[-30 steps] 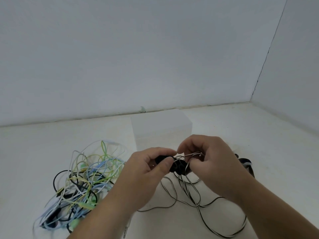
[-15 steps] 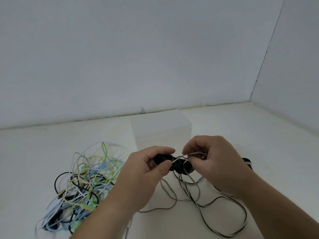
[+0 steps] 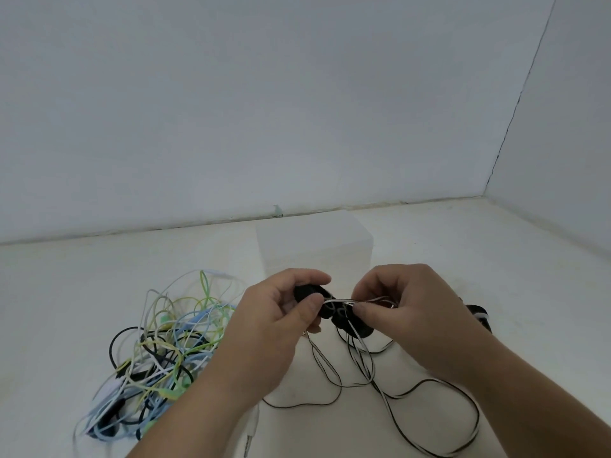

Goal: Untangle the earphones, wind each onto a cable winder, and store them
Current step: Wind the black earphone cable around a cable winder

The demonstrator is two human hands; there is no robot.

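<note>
My left hand grips a black cable winder between thumb and fingers, held above the white floor. My right hand pinches the black-and-white earphone cable right beside the winder, with a strand stretched across it. The rest of that cable hangs down in loops and trails over the floor to the lower right. A tangled pile of earphones in blue, green, yellow, white and black lies on the floor to the left of my left forearm.
A translucent white storage box stands just behind my hands. Another black object with white cable lies behind my right wrist, partly hidden. A white jack plug lies by my left forearm. Walls close the back and right.
My hands have shifted slightly while working the cable at the winder. The hanging loops below have swung a little. The tangled pile has not moved.
</note>
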